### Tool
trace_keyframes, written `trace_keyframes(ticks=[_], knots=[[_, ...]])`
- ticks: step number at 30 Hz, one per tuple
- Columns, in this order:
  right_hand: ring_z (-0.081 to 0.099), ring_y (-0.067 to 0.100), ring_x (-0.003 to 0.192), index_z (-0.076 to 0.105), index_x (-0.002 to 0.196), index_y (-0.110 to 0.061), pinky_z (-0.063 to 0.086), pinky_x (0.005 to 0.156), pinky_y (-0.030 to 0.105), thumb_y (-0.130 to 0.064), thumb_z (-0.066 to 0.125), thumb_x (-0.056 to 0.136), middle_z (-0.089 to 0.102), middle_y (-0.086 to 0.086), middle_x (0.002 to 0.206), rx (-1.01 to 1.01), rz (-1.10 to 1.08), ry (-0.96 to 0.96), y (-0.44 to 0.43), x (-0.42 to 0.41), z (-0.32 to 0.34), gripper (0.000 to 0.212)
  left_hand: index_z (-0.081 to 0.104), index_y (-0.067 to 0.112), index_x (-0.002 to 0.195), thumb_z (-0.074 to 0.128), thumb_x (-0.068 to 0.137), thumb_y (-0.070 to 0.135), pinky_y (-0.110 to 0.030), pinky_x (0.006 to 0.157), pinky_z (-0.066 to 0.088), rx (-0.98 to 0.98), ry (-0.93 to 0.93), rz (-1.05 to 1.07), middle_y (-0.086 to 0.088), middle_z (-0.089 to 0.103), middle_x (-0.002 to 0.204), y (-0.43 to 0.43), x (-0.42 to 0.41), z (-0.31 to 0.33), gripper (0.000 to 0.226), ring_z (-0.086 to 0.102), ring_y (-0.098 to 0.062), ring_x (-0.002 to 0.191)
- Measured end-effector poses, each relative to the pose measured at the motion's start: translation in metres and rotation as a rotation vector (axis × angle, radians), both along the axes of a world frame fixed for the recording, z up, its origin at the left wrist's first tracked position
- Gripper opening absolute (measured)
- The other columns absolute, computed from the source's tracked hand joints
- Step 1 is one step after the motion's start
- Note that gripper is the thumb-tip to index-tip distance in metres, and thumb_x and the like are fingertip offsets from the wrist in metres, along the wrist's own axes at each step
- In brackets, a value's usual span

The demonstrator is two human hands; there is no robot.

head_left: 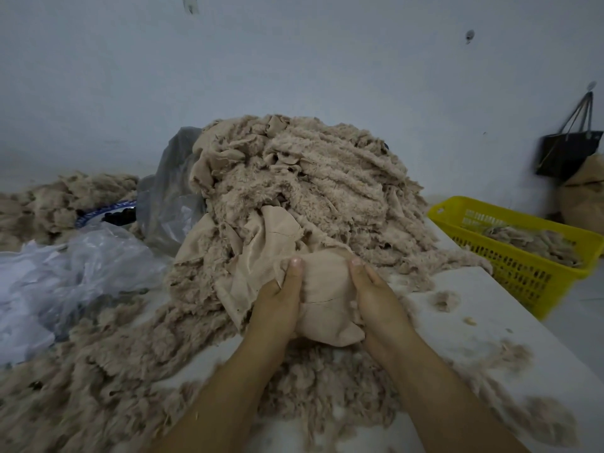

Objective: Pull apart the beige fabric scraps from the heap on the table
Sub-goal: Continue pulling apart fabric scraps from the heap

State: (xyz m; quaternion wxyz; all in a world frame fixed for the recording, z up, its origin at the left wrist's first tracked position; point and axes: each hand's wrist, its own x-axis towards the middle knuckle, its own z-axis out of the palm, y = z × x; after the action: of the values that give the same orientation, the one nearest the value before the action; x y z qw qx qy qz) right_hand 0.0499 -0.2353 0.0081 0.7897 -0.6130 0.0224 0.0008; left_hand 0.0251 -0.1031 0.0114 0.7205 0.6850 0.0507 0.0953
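Observation:
A tall heap of beige fabric scraps [313, 178] fills the middle of the white table [483, 328]. At its near foot lies a smooth beige scrap [323, 295], bunched between both hands. My left hand [277, 299] grips its left side with the thumb on top. On the scrap's right side, my right hand [376, 295] grips with the thumb on top too. The fingers of both hands are hidden under the cloth. Shredded beige fluff [108, 364] spreads over the table to the left and under my forearms.
A yellow plastic basket [536, 273] holding some fluff stands off the table's right edge. Clear plastic bags [81, 266] lie at the left, with another fluff pile [58, 204] behind them. A dark bag [565, 152] hangs on the wall at the right.

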Motion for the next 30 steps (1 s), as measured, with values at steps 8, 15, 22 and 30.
trace_keyframes(ticks=[8,15,22,30], knots=[[0.074,0.022,0.09,0.073,0.094,-0.029,0.06,0.082,0.042,-0.047,0.053,0.099,0.077,0.002,0.093,-0.09,-0.026,-0.106,-0.002,-0.001,0.0,0.027,0.077,0.038,0.104,0.073,0.08,0.053,-0.015,0.079,0.054,0.023,-0.086,-0.356,0.009,0.076,0.109,-0.001,-0.007,0.001,0.029,0.071,-0.007,0.103],[0.07,0.001,0.096,0.069,0.108,-0.035,0.054,0.081,0.022,-0.085,0.063,0.066,0.074,-0.017,0.104,-0.272,0.246,-0.14,0.002,-0.007,-0.006,0.065,0.078,0.02,0.095,0.061,0.096,0.043,-0.029,0.071,0.06,-0.052,0.021,-0.105,-0.002,0.079,0.09,0.004,0.002,0.0,0.029,0.076,-0.016,0.087],[0.072,0.027,0.092,0.07,0.1,-0.011,0.059,0.082,0.044,-0.038,0.059,0.097,0.076,0.012,0.096,-0.098,0.086,-0.091,-0.004,-0.007,0.007,0.03,0.071,0.024,0.084,0.058,0.095,0.049,-0.024,0.056,0.057,-0.187,0.009,0.032,0.009,0.076,0.077,0.002,0.007,0.006,0.03,0.074,-0.011,0.073],[0.075,0.02,0.084,0.069,0.104,-0.008,0.058,0.062,0.025,-0.034,0.052,0.101,0.077,0.01,0.092,0.259,0.061,-0.009,-0.003,-0.007,0.013,0.031,0.076,0.015,0.089,0.062,0.073,0.063,-0.034,0.066,0.058,-0.296,0.083,-0.037,-0.008,0.078,0.091,-0.003,0.005,0.012,0.052,0.076,-0.024,0.083]])
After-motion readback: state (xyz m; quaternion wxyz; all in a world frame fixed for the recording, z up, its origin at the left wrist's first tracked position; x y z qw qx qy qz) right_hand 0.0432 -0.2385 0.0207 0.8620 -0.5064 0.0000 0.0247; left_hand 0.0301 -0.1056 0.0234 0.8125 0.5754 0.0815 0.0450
